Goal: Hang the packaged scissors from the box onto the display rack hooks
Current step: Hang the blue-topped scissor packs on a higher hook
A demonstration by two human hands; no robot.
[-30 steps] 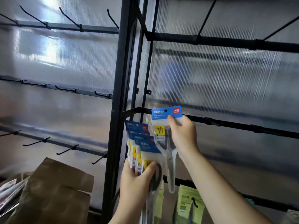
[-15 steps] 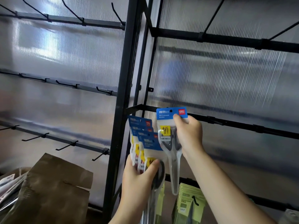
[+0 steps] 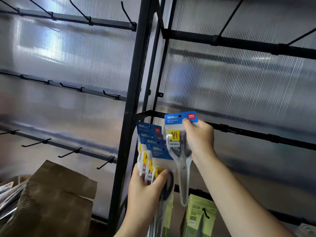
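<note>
Right there in front of me I had one scissors pack [image 3: 179,156] up in my right hand [image 3: 200,141] — thumb pressed on the front just below the blue header, fingers curled round the right edge and behind it, a firm pinch. The pack stood upright, blades pointing down inside the clear pouch, yellow label showing, and the small hanging hole in the header sat level with the dark crossbar [image 3: 273,138] of the right-hand bay. It was in front of that bar, on no hook; whether it touched the bar I could not tell. Just beside it, lower and to the left, my left hand [image 3: 145,190] was clamped on the remaining packs [image 3: 153,151] — four blue headers fanned out one over another, my thumb across the front one near its black handles, the fingers wrapped behind. The two lots overlapped slightly at their edges. Behind both ran the black upright [image 3: 131,100] of the display rack, with ribbed translucent panels [image 3: 230,82] on either side. Bare hooks [image 3: 69,152] jutted from the rails of the left bay, row above row. Down below my right forearm, a stack of green packs [image 3: 196,218] hung on a low black hook. At the lower left sat the brown cardboard box [image 3: 56,199], flap raised, with something plastic-wrapped at its far left edge, too blurred to name.
</note>
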